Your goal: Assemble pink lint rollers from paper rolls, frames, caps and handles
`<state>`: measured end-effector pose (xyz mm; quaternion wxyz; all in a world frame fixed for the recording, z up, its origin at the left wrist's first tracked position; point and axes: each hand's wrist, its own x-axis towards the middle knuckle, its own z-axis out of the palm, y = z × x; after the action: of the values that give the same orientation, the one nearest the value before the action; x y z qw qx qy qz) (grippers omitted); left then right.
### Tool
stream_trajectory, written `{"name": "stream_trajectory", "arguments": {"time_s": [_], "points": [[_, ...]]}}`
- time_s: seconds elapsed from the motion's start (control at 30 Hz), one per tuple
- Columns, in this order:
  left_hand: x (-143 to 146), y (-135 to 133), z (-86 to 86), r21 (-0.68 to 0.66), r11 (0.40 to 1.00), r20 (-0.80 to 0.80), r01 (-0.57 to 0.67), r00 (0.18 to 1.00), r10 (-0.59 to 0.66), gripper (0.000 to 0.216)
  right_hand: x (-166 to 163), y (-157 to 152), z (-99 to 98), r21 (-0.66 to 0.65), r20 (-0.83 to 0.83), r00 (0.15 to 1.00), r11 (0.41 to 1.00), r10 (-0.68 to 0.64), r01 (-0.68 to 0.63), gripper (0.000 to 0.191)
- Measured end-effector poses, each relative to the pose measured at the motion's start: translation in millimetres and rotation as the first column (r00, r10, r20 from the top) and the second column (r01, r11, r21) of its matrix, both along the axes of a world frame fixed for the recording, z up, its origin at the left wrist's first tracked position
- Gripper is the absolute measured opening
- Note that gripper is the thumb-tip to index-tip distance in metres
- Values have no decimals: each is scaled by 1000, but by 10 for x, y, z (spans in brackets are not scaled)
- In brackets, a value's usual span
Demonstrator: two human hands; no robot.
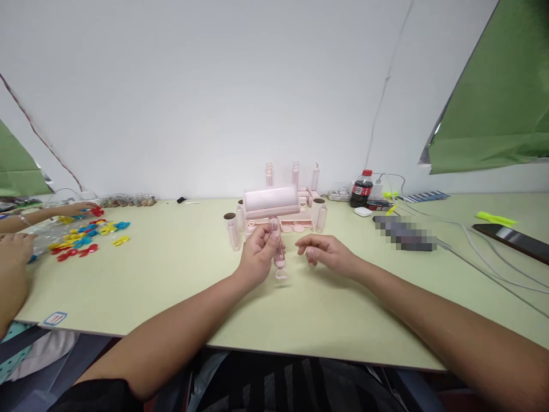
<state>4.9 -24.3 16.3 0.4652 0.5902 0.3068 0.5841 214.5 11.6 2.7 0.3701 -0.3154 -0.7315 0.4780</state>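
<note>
My left hand [258,256] is wrapped round a slim pink see-through tube [279,256] with a heart-shaped loop at its lower end. The tube is held over the table, nearly upright. To its right, my right hand [328,253] hovers with fingers loosely bent and apart, holding nothing. Behind both hands stands a pink case with a long rounded lid [271,199]; below the lid lies a pink tray [297,226] with round pieces in it. Clear pink tubes stand around the case, among them a dark-topped one [232,232] on the left and another [319,216] on the right.
A cola bottle [361,189], a white box [362,212], a blurred-out dark object [405,233], white cables [475,243] and a dark phone [514,240] lie to the right. At left, a co-worker's hand [17,252] is near several coloured plastic pieces [88,233].
</note>
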Motion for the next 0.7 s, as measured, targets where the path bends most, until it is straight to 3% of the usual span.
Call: {"name": "stream_trajectory", "arguments": {"time_s": [0.17,0.3,0.43,0.57,0.7], "points": [[4,52,-32,6,1000,31,-28,999,28,45,-149,-165,-49,-8,193,944,962,268,-272,35],[-1,59,-64,6,1000,-49,-14,999,14,48,-229,-253,-59,-65,176,935,951,308,-301,39],[-4,38,-70,17,997,-155,72,985,-69,56,-257,-270,-69,-167,75,968,960,239,-225,40],[7,-3,-92,78,972,-256,223,946,-196,65,-277,-267,24,-190,-87,990,974,108,-123,43],[11,-41,-114,147,973,-415,178,904,-102,56,-269,-208,282,-224,-221,968,972,-116,66,35]]}}
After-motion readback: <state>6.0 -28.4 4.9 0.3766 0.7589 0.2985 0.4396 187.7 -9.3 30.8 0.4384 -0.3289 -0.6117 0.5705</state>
